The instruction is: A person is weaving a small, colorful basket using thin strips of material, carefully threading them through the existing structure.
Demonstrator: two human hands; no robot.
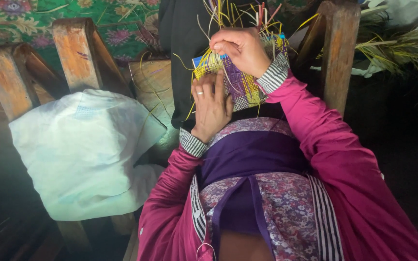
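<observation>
Right hand (242, 50): thumb & fingertips pressed together, pinching a thin yellow strand (212, 59) at the top edge of the woven panel (240, 87). Left hand (210, 107): fingers spread flat, pressing on the panel's lower-left part; ring on one finger; it pinches nothing. Panel pos.: directly below the right-hand pinch, partly under the left palm, resting on the lap against the purple garment (247, 154). Weave is purple, yellow & white w/ a blue strip at the upper edge. Loose strip ends (240, 14) stick up above & behind the pinch, mostly yellow-green, some red. Left of the left hand, well apart: white cloth bundle (81, 150) lying on a wooden bench frame (76, 53). Right of the right forearm: wooden post (337, 53), w/ a heap of green strips (397, 48) beyond it. Both sleeves magenta w/ striped cuffs.
</observation>
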